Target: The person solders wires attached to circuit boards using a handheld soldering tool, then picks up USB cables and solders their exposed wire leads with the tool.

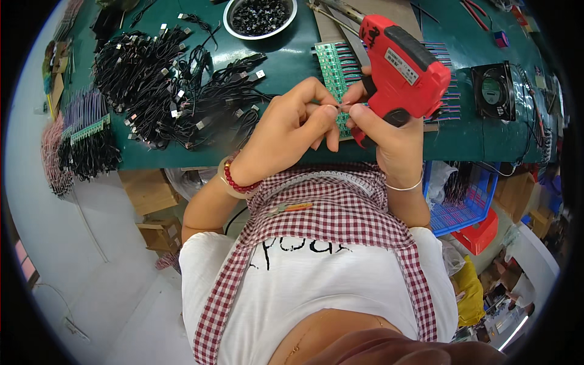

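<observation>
A red-and-black soldering gun (401, 67) is held in my right hand (396, 143), its handle within the palm and its metal nose pointing away to the upper left. My left hand (292, 131) is closed in a pinch, thumb against forefinger, and meets my right thumb and fingertips. What lies between the fingertips is too small to make out. Just beneath and beyond them is a panel of small green circuit boards (331, 64) with dark and pinkish wires along its right side. My fingers cover its near part.
Black USB cables (164, 91) lie heaped on the green table (292, 58) to the left. A metal bowl (227, 24) of small black parts stands at the back. Wired boards (91, 129) hang over the left edge. On the right are a black fan (493, 91) and, lower, a blue crate (465, 216).
</observation>
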A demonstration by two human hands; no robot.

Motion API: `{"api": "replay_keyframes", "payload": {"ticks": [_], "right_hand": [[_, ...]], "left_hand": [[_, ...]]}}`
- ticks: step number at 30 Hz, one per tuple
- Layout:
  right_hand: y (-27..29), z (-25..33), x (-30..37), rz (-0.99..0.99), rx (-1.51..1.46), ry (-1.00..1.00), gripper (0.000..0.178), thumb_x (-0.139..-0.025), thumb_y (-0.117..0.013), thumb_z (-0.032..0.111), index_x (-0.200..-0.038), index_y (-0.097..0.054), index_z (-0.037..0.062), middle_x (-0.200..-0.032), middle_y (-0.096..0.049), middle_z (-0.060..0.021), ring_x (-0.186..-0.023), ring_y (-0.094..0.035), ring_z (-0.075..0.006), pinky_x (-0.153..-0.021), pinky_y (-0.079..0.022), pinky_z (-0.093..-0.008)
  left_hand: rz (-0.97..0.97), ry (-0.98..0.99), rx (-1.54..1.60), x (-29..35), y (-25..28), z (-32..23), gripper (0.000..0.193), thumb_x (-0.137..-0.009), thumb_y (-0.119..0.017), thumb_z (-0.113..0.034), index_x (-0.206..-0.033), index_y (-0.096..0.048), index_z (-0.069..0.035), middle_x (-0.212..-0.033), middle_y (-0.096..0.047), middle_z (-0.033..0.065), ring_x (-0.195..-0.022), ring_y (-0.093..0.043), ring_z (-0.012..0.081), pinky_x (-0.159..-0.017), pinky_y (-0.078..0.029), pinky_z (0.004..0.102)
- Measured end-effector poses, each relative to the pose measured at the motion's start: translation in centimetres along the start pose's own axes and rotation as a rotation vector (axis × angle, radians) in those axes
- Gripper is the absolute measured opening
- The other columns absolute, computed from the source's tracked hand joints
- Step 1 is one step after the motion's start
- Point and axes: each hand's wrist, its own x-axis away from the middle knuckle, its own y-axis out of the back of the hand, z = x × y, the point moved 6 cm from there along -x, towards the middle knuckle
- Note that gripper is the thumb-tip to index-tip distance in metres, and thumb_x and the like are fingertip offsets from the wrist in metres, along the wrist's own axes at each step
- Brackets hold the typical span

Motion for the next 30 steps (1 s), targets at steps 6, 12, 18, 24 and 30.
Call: {"api": "replay_keyframes", "payload": {"ticks": [6, 12, 18, 24, 30], "right_hand": [[-0.3, 0.4, 0.5, -0.003, 0.141, 0.123, 0.011, -0.079, -0.063, 0.002, -0.09, -0.06, 0.0015, -0.08, -0.059, -0.0001, -0.069, -0.054, -0.0055, -0.059, -0.043, -0.0199], [-0.4, 0.4, 1.0, -0.033, 0.099, 0.111, 0.013, -0.079, -0.062, 0.0, -0.091, -0.06, 0.002, -0.08, -0.058, 0.0002, -0.07, -0.053, -0.0051, -0.059, -0.043, -0.0198], [-0.1, 1.0, 1.1, -0.038, -0.019, 0.136, 0.04, -0.075, -0.06, -0.005, -0.113, -0.048, -0.0017, -0.081, -0.058, -0.005, -0.069, -0.054, -0.009, -0.059, -0.044, -0.0212], [0.2, 0.0, 0.4, -0.01, -0.125, 0.07, 0.04, -0.076, -0.059, -0.004, -0.114, -0.045, -0.0025, -0.08, -0.058, -0.0039, -0.07, -0.054, -0.0084, -0.061, -0.045, -0.022], [0.3, 0.2, 0.9, -0.043, 0.095, 0.207, 0.04, -0.077, -0.061, -0.002, -0.113, -0.046, -0.0028, -0.08, -0.057, -0.0054, -0.069, -0.054, -0.0106, -0.06, -0.046, -0.0242]], "left_hand": [[-0.035, 0.121, 0.107, -0.1, -0.4, 0.5, 0.015, -0.092, -0.05, -0.015, -0.087, -0.05, -0.002, -0.067, -0.056, 0.0039, -0.048, -0.045, 0.0039, -0.042, -0.032, 0.0173], [-0.107, -0.016, 0.046, 0.3, -0.7, 0.7, 0.01, -0.089, -0.055, -0.01, -0.088, -0.05, -0.001, -0.074, -0.055, 0.0035, -0.056, -0.048, 0.0043, -0.047, -0.037, 0.0184], [-0.143, -0.444, -0.401, 0.3, -0.7, -1.7, 0.007, -0.078, -0.062, -0.002, -0.083, -0.057, 0.001, -0.075, -0.056, 0.0045, -0.064, -0.052, 0.0089, -0.052, -0.041, 0.0215], [-0.218, -0.656, -0.644, 0.4, -0.8, -3.0, 0.011, -0.071, -0.061, 0.005, -0.081, -0.058, 0.0, -0.076, -0.056, 0.0061, -0.061, -0.052, 0.0124, -0.053, -0.042, 0.0236], [-0.178, -0.418, -0.412, 0.1, -0.6, -2.2, 0.005, -0.075, -0.06, 0.002, -0.079, -0.057, 0.001, -0.073, -0.054, 0.0029, -0.058, -0.048, 0.0074, -0.05, -0.037, 0.0197]]}}
